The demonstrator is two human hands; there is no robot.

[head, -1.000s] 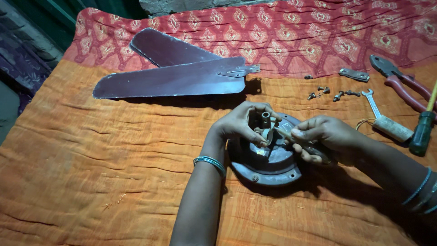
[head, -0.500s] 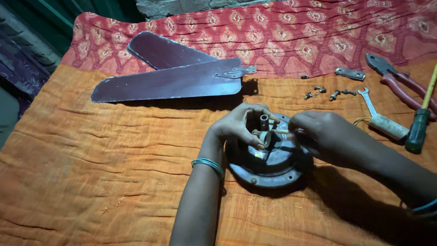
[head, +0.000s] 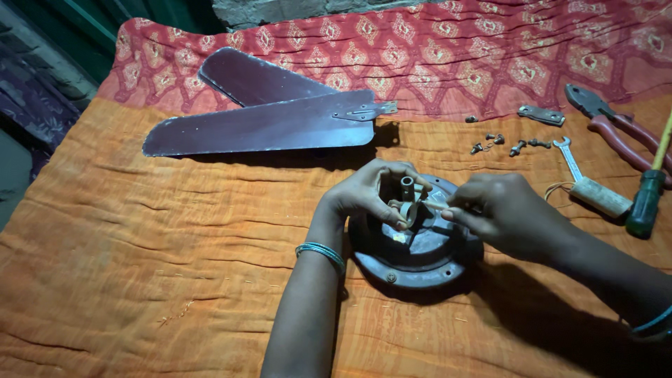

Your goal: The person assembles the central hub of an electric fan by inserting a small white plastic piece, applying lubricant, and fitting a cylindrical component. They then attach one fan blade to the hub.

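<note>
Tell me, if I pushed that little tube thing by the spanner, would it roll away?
Probably only a little. The small cylinder is round and lies on its side, so it could roll. But the orange cloth under it looks soft and wrinkled, and thin wires trail from one end, so it would likely stop soon.

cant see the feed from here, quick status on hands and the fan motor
Left hand gripping a small part at the motor shaft. Right hand pinching a thin tool into it. Blades, screws, pliers lie apart, nothing blocking.
</note>
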